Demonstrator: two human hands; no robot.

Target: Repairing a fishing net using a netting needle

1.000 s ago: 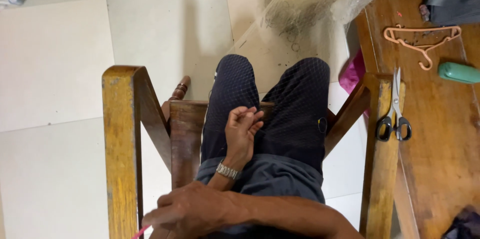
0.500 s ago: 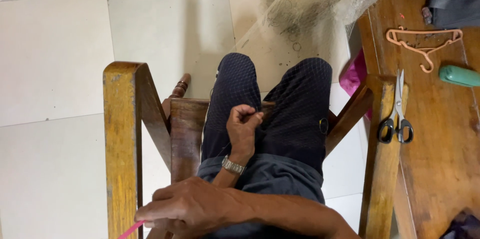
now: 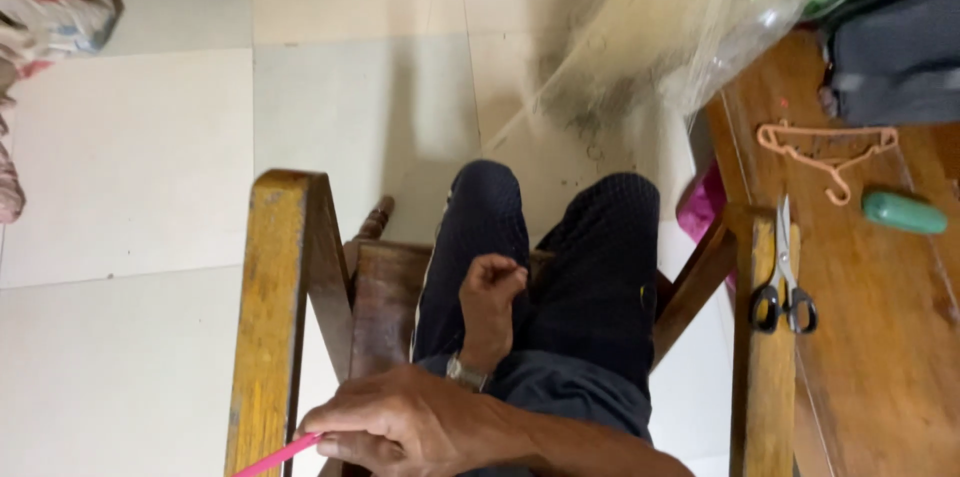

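Head view, looking down at person seated in wooden chair (image 3: 268,317) w/ yellowish armrests; dark trousers (image 3: 560,267) over both legs, pale tiled floor (image 3: 130,157) beneath.

One hand (image 3: 405,427) low in frame, just beside the near armrest, fingers curled tight, pinching a thin pink strip (image 3: 278,455) that sticks out toward the bottom edge. What the strip is: can't tell. By the way the forearm runs in from the lower right, I read this as the right hand, but not certain.

Other hand (image 3: 492,289) sits over the lap btwn the thighs, wrist w/ a metal watch (image 3: 464,373). Fingers bunched into a narrow pinch at the top; whether anything sits in that pinch can't be made out, too small. Taken as left hand.

Right side of frame: wooden table (image 3: 880,357) touching or just beside the chair's far armrest. On the armrest/table edge lie black-handled scissors (image 3: 785,282), blades shut, pointing away. Further in, a small peach-coloured hanger (image 3: 828,149) and a green oblong object (image 3: 904,213), well apart from both hands. Dark bag (image 3: 895,57) at table's far end. Clear plastic sheet (image 3: 690,27) hangs over the table corner, blurred. Pink fabric (image 3: 700,212) btwn leg and table. Patterned cloth (image 3: 45,7) at top left.
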